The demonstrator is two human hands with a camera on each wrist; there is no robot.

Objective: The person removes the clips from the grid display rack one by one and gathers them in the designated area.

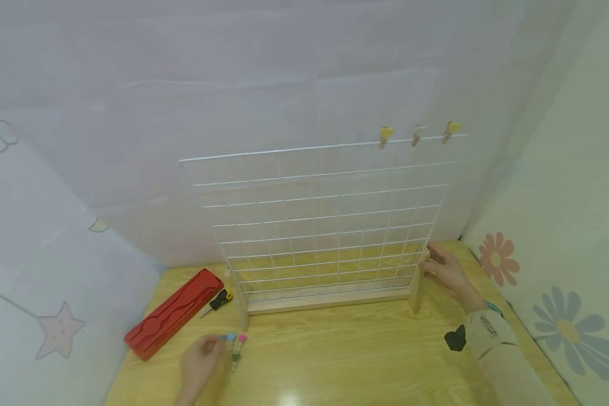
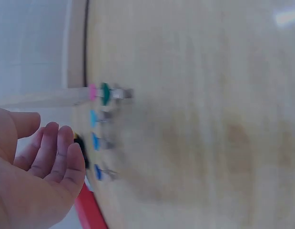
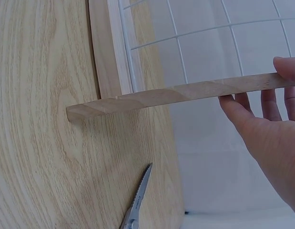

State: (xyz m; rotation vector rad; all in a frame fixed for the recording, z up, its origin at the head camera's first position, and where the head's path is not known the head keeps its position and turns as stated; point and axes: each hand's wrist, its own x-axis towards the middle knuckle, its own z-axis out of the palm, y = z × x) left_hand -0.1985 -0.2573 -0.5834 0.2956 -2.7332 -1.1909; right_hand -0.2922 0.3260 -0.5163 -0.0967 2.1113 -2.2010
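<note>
A white wire grid (image 1: pixel 314 225) stands upright in a wooden stand (image 1: pixel 330 299). My right hand (image 1: pixel 449 276) grips the stand's right side post (image 3: pixel 157 97), thumb on one face and fingers on the other in the right wrist view. Low over the table's left front is my left hand (image 1: pixel 200 361), its fingers loosely bent around nothing in the left wrist view. Beside it lie several small clothespins with colored tops, among them a pink one (image 1: pixel 242 338), a green one (image 2: pixel 106 94) and a blue one (image 2: pixel 96 141).
Two yellow heart clothespins (image 1: pixel 386 133) and a white one (image 1: pixel 419 132) sit on the grid's top wire. A red tray (image 1: pixel 175 313) and a dark-handled screwdriver (image 1: pixel 218 300) lie at left. At right are a serrated metal blade (image 3: pixel 139 198) and a black patch (image 1: pixel 455 339).
</note>
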